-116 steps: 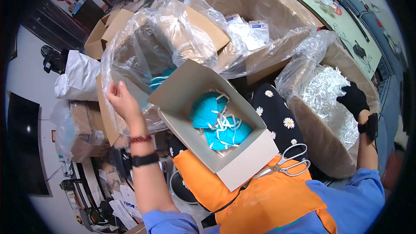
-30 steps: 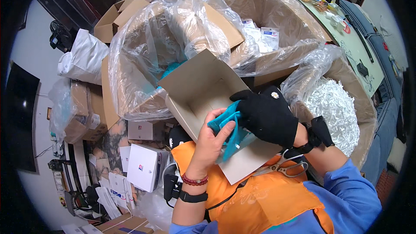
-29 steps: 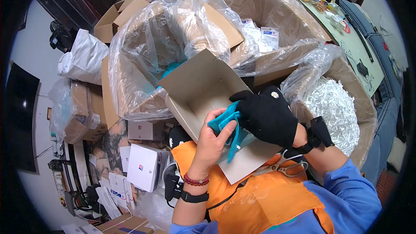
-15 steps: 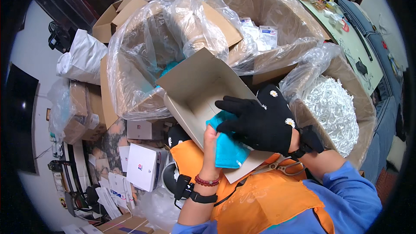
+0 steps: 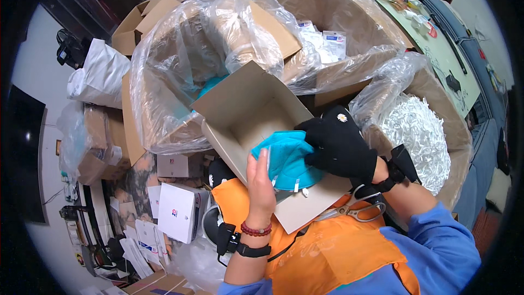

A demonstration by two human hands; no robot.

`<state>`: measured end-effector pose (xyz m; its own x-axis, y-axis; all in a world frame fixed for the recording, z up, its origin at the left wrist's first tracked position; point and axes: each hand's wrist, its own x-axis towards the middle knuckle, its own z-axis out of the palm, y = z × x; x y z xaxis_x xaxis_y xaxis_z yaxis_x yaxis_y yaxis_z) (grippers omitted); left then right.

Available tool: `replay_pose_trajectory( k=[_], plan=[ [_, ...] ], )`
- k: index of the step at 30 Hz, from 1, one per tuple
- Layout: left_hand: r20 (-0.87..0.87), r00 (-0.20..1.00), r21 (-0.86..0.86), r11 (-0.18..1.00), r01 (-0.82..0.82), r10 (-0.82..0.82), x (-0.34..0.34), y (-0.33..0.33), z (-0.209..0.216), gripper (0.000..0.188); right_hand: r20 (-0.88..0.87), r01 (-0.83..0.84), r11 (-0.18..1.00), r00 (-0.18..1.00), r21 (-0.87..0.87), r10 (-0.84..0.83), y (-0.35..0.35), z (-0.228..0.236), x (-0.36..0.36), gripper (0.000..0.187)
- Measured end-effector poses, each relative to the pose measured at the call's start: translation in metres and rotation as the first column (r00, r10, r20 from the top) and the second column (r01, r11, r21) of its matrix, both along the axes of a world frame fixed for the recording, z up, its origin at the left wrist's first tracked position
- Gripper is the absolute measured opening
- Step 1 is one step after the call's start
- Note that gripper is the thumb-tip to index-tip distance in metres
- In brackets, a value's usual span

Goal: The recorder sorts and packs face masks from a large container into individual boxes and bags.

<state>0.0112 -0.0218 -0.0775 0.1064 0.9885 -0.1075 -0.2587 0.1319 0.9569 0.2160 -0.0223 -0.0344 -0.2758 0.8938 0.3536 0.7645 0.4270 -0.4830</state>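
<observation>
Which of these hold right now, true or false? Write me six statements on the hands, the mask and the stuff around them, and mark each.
1. The right hand wears a black glove. True.
2. The left hand is gloved too. False: it is bare.
3. Both hands touch the teal mask. True.
4. The scissors lie inside the open box. False: they lie outside it, against the orange apron.
5. White strips are piled in the carton at the right. True.
6. The blue sofa is on the left. False: it is on the right.
</observation>
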Motion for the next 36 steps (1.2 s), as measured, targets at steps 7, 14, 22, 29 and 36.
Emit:
replay_pose_trajectory(
  k=[7,14,22,29,36],
  plan=[
    [-0.01,1.0,-0.081,0.997,0.007,-0.008,0.002,0.003,0.001,0.048,0.153,0.062,0.989,0.987,-0.134,-0.041,-0.007,0.025,-0.013,0.024],
    [0.187,0.978,-0.393,0.919,-0.007,0.088,-0.001,0.011,0.004,0.038,0.065,0.124,0.985,0.991,-0.12,-0.117,-0.017,0.037,-0.021,0.052],
    [0.097,0.99,-0.284,0.956,-0.071,0.102,0.001,0.006,-0.02,0.036,0.004,0.082,0.919,0.996,-0.385,-0.087,-0.037,0.009,-0.005,0.063],
    [0.121,0.99,-0.298,0.954,-0.031,0.071,0.004,0.002,0.006,0.039,-0.007,0.087,0.91,0.995,-0.406,-0.099,-0.054,0.002,-0.016,0.044],
    [0.031,0.993,-0.26,0.96,-0.104,0.116,0.008,0.0,0.006,0.036,0.26,0.156,0.986,0.956,-0.058,-0.136,-0.038,0.038,-0.013,0.048]
  ],
)
